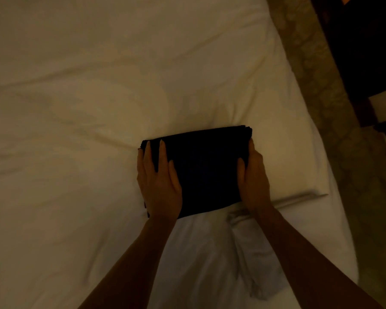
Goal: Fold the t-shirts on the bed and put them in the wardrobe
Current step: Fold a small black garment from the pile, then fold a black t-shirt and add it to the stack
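I have the folded shirt (201, 170) on the bed (76, 108), left hand (159, 186) flat on top with fingers spread, right hand (252, 181) seemingly cupping its edge. Next: lift it for the wardrobe.

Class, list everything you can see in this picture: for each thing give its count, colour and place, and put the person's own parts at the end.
Folded t-shirt: one, black or very dark, lying on the bed at centre, folded into a compact rectangle.
White garment: one, white, crumpled on the bed near the person, just below the folded t-shirt; its type cannot be told.
Bed: one, cream-white wrinkled sheet, filling most of the view.
Floor: one strip, mottled brown-grey pattern, along the bed's right side.
Dark furniture: one, very dark, upper right corner; too dim to identify.
Left hand: one, resting flat on the t-shirt's left edge, fingers straight.
Right hand: one, against the t-shirt's right edge, fingers tucked around it.
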Motion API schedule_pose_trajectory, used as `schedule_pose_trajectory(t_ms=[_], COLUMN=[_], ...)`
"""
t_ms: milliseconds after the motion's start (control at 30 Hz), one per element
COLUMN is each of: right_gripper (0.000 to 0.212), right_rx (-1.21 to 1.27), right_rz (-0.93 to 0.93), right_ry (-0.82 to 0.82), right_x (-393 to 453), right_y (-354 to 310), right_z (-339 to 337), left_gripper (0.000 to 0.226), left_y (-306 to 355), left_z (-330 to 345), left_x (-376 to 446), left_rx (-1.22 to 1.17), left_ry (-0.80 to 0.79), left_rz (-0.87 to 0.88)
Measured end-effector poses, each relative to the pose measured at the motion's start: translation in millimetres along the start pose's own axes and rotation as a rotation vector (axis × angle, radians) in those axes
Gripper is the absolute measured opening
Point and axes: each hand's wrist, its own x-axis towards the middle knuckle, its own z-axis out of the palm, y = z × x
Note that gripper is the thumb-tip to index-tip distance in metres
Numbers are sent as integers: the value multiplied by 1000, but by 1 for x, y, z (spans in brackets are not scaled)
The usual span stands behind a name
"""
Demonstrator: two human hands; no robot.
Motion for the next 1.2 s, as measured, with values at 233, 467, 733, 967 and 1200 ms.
schedule_pose_trajectory(t_ms=[233,467,733,967,1200], right_gripper=[61,62,33,16,28], right_rx=[7,-370,33,304,496], right_rz=[64,64,-45,-207,-336], right_ry=[-50,-58,-60,-280,-424], right_x=[4,-5,-85,-206,-327], right_y=[-8,-55,-153,-262,-363], right_z=[-5,-30,-28,4,35], left_gripper=[46,51,38,30,24], left_y=[-10,-18,-16,-35,-89], left_z=[-5,-71,-203,-341,-471], left_x=[2,4,-30,-95,-183], left_rx=[-156,-318,-423,-430,-475], left_ry=[-54,-317,-286,34,217], left_rz=[44,26,-195,-363,-499])
